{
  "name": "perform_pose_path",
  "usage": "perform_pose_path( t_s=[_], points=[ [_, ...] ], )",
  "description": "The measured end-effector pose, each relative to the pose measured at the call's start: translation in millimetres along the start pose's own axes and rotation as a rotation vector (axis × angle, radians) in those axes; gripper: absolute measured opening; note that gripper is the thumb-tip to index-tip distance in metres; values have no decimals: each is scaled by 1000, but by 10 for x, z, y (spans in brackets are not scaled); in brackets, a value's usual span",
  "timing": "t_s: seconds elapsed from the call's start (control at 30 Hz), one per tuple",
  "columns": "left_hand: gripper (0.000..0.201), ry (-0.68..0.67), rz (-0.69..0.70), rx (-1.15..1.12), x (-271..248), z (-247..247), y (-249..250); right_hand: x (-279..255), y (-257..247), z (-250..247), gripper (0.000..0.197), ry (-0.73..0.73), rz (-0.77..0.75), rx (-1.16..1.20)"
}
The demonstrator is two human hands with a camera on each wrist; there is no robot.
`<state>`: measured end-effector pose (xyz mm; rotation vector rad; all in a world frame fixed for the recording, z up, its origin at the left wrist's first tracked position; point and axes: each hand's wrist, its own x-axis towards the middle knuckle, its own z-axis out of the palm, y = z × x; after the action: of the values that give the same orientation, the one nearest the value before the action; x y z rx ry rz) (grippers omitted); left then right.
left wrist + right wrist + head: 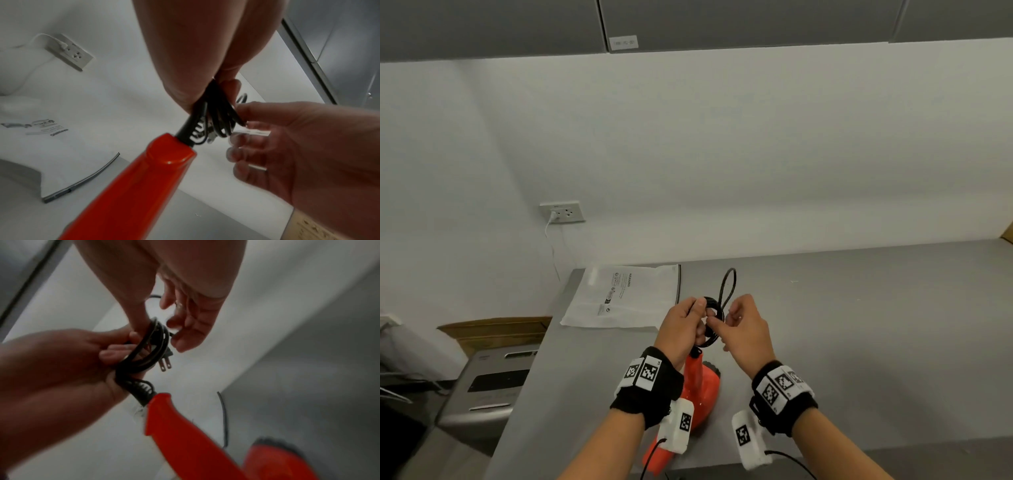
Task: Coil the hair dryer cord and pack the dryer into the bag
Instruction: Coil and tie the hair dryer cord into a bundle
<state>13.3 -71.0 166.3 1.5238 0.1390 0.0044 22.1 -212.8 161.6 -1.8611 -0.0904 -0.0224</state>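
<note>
Both forearms raised side by side, left hand [683,325] fingers curled, right hand [744,329] fingers pinching.

Grey counter [859,325] bears a white bag [619,298].

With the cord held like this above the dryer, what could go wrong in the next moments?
1. The left hand pinches the coiled cord, but one long loop stands out free; the coil may spring open if the grip loosens.
2. The plug hangs loose at the coil's edge beside the right hand, so it could slip out and unwind a turn.
3. The orange hair dryer lies near the counter edge; a tug on the cord might drag it.
</note>
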Motion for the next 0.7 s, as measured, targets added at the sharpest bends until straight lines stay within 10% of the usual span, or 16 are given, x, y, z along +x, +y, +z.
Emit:
perform_pose_path(
  t_s=[0.23,0.53,0.7],
  points=[
    [35,37,-18,-55,35,-101,-5,-99,111,-25,39,-350,225,661],
    [30,75,-7,-73,34,-91,-4,-188,373,1,16,-327,78,164],
    [28,182,55,-138,97,-171,138,-400,952,-47,10,-554,72,-528]
  ],
)
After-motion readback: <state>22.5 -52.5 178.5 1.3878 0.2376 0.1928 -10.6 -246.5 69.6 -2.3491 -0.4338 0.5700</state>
